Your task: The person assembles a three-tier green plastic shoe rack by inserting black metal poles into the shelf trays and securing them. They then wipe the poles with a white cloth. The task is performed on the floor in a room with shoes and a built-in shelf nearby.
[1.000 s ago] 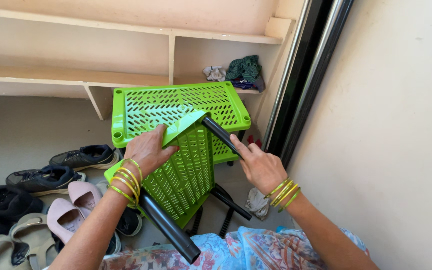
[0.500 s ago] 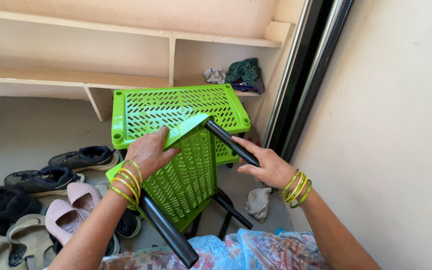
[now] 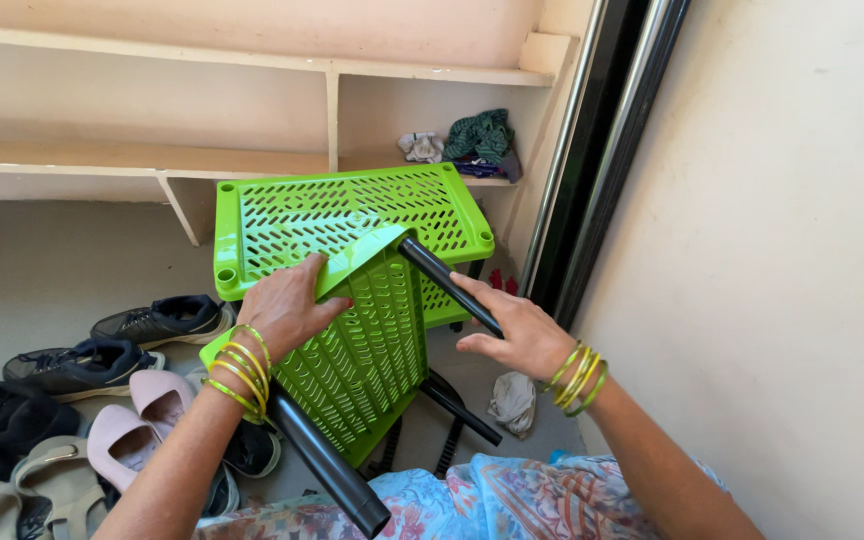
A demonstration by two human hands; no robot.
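Two green slotted shelves sit here: one level on the far side [image 3: 352, 215], one tilted near the person [image 3: 367, 350]. Her left hand [image 3: 287, 310] lies spread on the tilted shelf's upper edge. Her right hand [image 3: 517, 330] is half open, fingers against a black tube [image 3: 447, 283] at its corner, not clamped. With no firm grip, the tube could slip out and the shelf drop onto the shoes [image 3: 132, 335].

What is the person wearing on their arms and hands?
Both forearms are bare, with no sleeves showing. The left hand and right hand wear no gloves. Each wrist carries a stack of thin yellow and green bangles, and no rings can be seen.
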